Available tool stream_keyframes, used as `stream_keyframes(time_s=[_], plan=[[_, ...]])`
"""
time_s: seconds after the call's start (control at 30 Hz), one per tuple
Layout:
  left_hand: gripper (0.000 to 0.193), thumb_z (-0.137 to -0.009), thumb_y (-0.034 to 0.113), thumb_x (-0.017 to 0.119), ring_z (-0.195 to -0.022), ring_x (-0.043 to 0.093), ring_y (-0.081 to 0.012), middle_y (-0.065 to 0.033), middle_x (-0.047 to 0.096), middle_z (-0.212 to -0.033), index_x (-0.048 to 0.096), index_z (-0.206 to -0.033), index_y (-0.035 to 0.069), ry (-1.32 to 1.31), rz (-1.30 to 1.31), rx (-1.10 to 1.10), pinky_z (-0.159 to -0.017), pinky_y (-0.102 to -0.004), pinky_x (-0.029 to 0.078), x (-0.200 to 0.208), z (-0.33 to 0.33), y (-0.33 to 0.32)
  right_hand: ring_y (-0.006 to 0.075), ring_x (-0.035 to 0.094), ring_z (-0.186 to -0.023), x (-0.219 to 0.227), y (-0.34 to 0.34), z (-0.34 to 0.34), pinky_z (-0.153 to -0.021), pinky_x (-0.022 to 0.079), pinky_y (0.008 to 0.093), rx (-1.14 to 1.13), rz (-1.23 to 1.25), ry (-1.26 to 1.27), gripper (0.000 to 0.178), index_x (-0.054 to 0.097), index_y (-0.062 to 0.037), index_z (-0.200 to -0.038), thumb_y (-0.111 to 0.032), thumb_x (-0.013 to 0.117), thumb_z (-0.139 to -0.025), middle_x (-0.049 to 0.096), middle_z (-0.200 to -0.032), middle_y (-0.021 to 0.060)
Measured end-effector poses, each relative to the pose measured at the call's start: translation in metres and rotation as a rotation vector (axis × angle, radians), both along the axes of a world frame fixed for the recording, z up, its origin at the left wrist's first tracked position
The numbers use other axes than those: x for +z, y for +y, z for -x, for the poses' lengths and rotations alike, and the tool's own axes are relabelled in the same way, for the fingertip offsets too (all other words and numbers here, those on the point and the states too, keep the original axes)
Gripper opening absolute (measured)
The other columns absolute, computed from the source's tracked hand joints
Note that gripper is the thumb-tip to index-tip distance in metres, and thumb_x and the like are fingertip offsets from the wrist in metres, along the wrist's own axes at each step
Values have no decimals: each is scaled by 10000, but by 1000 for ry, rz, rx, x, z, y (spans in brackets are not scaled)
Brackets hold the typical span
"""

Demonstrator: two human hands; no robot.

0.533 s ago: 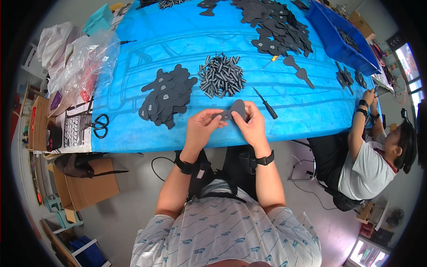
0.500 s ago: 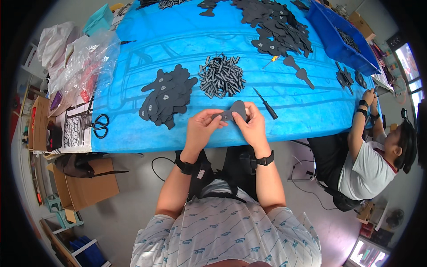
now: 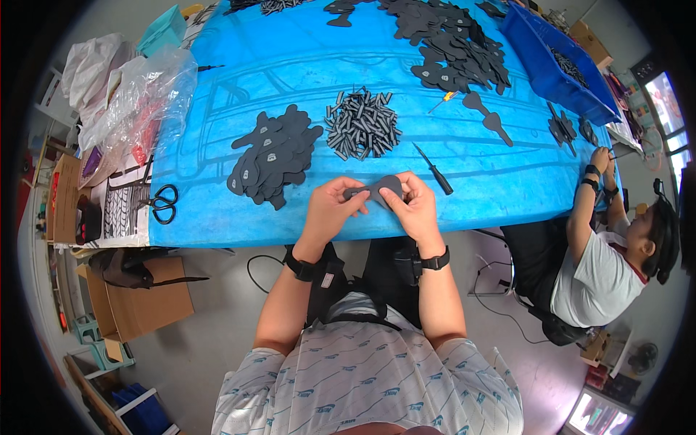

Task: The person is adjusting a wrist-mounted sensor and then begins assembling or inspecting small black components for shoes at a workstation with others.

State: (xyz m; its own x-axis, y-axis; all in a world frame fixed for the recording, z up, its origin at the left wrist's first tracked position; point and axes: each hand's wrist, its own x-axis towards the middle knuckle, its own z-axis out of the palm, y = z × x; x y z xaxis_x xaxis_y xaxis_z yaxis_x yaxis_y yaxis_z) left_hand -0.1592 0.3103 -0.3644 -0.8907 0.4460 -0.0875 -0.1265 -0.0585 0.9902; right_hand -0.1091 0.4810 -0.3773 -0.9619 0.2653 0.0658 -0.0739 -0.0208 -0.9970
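Note:
Between my two hands, just above the table's near edge, is a flat dark grey piece with rounded ends (image 3: 392, 183). My left hand (image 3: 332, 210) pinches its narrower end between thumb and fingers. The wide rounded end is gripped by my right hand (image 3: 415, 208), thumb on top. Beyond my left hand lies a pile of similar dark grey pieces (image 3: 279, 156), some with small pale marks. Straight ahead is a heap of short grey tubes (image 3: 362, 125). A black-handled pointed tool (image 3: 438, 179) rests to the right of my right hand.
Black scissors (image 3: 164, 204) lie at the table's left, near clear plastic bags (image 3: 163, 94). At the far right are a larger heap of dark pieces (image 3: 464, 51), a yellow-handled tool (image 3: 447, 96) and a blue bin (image 3: 558, 65). A co-worker (image 3: 602, 268) sits at right.
The held piece has turned: its wide end sits lower and the pale mark on it no longer shows. Both hands keep their grip and have shifted only slightly.

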Motion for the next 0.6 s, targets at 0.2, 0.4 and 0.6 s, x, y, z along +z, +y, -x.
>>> stream_keyframes(time_s=[0.2,0.4,0.6], plan=[[143,-870,91,666,-614,630,-111,-90,663,-760,622,-947,-21,-33,11,-15,-513,-214,442,3,0,0,-24,377,-567,-1,3,-1,-496,293,163,68,-103,-30,123,632,-42,-929,-47,704,-829,632,-752,-69],[165,-906,129,632,-594,639,-135,-124,678,-767,623,-958,-27,-188,-126,-35,-490,-222,448,1,5,-2,-19,458,-606,3,3,0,-527,354,156,45,69,-16,103,625,-20,-941,-47,681,-860,634,-757,-37],[189,-910,149,629,-602,643,-127,-118,680,-766,631,-988,-23,-4,33,-67,-482,-211,440,3,-2,-3,-13,493,-632,5,4,-2,-554,387,160,74,30,-44,85,629,-18,-933,-35,672,-861,643,-771,-36]])
